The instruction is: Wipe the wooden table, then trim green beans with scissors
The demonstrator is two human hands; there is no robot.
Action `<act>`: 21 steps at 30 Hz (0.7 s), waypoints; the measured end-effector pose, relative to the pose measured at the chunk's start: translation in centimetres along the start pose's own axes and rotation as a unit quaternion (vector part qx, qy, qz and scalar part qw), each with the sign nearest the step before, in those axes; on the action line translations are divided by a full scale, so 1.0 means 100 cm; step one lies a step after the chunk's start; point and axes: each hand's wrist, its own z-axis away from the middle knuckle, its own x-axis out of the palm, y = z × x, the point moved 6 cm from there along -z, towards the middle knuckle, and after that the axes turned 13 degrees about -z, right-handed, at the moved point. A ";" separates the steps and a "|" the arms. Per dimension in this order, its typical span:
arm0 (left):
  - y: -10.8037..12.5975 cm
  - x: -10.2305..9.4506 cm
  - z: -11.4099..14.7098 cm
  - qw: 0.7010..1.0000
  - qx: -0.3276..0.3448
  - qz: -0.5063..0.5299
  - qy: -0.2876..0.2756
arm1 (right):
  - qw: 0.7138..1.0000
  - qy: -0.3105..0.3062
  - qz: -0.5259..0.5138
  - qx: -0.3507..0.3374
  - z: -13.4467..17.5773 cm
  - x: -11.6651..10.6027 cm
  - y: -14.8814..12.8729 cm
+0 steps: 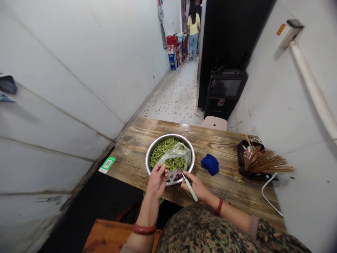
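Note:
A steel bowl (194, 160) on the wooden table holds many green soybean pods (163, 149). Inside it, a clear plastic bag (185, 151) lies open with more pods in it. At the bowl's near edge, my left hand (157, 181) pinches a green pod between thumb and fingers. My right hand (195, 186) is closed around a slim knife (190, 189) with a pale green handle, gripped close to the blade. The blade points forward over the bag. Small purplish items (178, 176) show under the bag near my right fingers.
On the wooden table (131, 147), a blue cloth (210, 164) lies right of the bowl. A black holder (240, 154) with many brown sticks (268, 161) stands farther right. A black speaker (225, 93) and pink stool (215, 123) are beyond; a person (193, 30) stands down the passage.

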 end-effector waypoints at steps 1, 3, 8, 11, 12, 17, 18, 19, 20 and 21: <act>-0.001 0.000 0.000 1.000 0.000 0.004 0.004 | 1.000 -0.008 -0.004 0.004 0.001 0.001 0.000; -0.001 0.001 0.001 1.000 0.001 0.010 0.010 | 1.000 -0.020 -0.003 0.010 0.002 0.004 -0.002; -0.002 0.004 0.004 1.000 0.000 0.017 0.015 | 0.998 -0.033 0.044 0.007 0.002 0.011 -0.007; -0.006 0.006 0.005 1.000 -0.006 0.016 0.011 | 0.998 -0.029 0.054 0.016 0.000 0.014 -0.007; -0.007 0.007 0.006 1.000 -0.008 0.015 0.009 | 0.998 -0.026 0.054 0.019 -0.001 0.014 -0.007; -0.008 0.008 0.007 1.000 -0.006 0.014 0.007 | 0.999 -0.014 0.044 0.013 -0.004 0.015 -0.003; -0.008 0.009 0.007 1.000 -0.005 0.015 0.007 | 0.999 -0.015 0.042 0.013 -0.004 0.015 -0.001; -0.008 0.009 0.007 1.000 -0.004 0.016 0.007 | 0.999 -0.018 0.041 0.014 -0.004 0.015 0.000; -0.008 0.010 0.007 1.000 -0.004 0.017 0.006 | 0.999 -0.021 0.042 0.014 -0.004 0.016 0.001; -0.008 0.010 0.008 1.000 -0.005 0.017 0.005 | 0.999 -0.023 0.043 0.014 -0.004 0.016 0.002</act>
